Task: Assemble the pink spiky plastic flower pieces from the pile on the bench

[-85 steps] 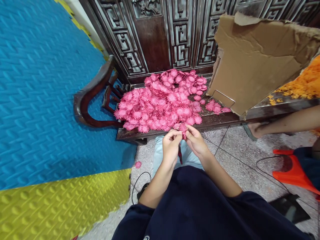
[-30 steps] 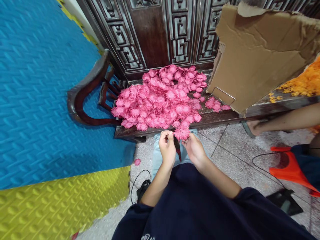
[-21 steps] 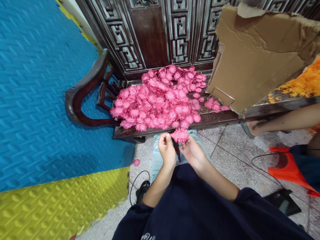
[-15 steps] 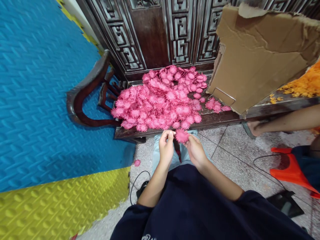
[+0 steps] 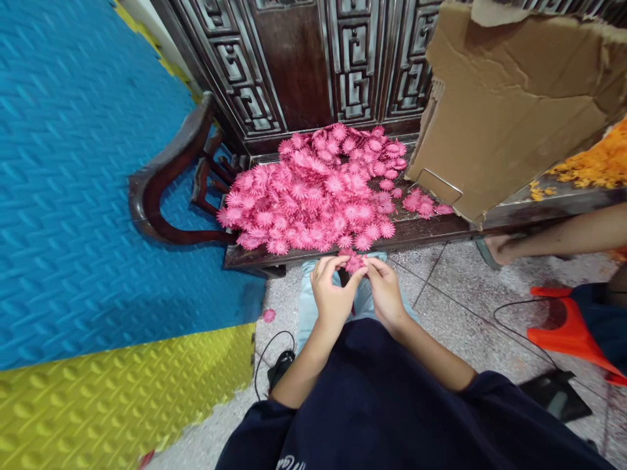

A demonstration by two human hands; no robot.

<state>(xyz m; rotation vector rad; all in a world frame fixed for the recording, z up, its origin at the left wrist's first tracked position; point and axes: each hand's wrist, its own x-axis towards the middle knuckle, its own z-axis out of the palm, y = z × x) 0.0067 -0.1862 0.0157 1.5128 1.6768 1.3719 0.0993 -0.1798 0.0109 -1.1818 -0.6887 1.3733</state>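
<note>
Between my two hands, just off the bench's front edge, is a pink artificial flower (image 5: 353,262). My left hand (image 5: 331,287) curves around its left and lower side, with thumb and fingers on the petals. From the other side my right hand (image 5: 385,287) pinches the flower's right edge. Its petals look bunched, and the fingers partly hide them. Right beyond my hands lies a big heap of pink flowers (image 5: 304,202), piled on the dark wooden bench (image 5: 416,234).
A torn cardboard sheet (image 5: 504,111) stands on the bench at right, with orange flowers (image 5: 595,160) past it. Another person's leg (image 5: 563,235) and a red-orange stool (image 5: 558,333) are at right. One pink flower (image 5: 269,316) lies on the floor. A curved wooden armrest (image 5: 147,196) bounds the left.
My left hand has moved right and its fingers have spread around the flower. The flower has turned from facing up to a bunched, tilted look. My right hand stays nearly in place.
</note>
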